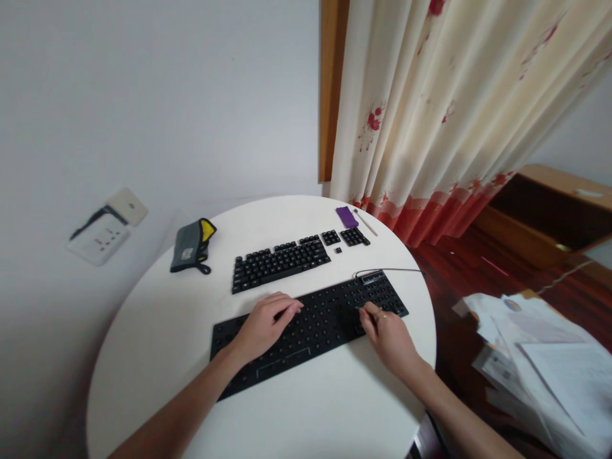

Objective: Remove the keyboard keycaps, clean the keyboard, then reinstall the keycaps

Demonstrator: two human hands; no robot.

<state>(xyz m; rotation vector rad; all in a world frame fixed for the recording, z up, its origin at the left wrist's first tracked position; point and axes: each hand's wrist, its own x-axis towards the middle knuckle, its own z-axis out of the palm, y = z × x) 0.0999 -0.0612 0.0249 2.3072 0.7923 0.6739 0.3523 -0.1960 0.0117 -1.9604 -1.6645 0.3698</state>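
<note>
A black keyboard base (329, 315) with its keycaps off lies slantwise on the white table, rows of small switch posts showing. My left hand (265, 322) rests over its left half, fingers loosely bent and thumb a little apart, with nothing visible in it. Over the right part of the base, my right hand (385, 328) is closed in a pinch. Whatever its fingertips hold is too small and dark to make out. Beyond the base, the removed black keycaps (282, 261) lie grouped in keyboard order, with a single loose keycap (338, 250) apart from them.
A grey and yellow pouch (189, 245) stands at the table's left edge. Toward the back right lie a purple cloth (347, 217) and a thin brush (366, 222). The keyboard cable (396, 269) runs over the right edge of the round table (157, 357). Papers (549, 357) are at right.
</note>
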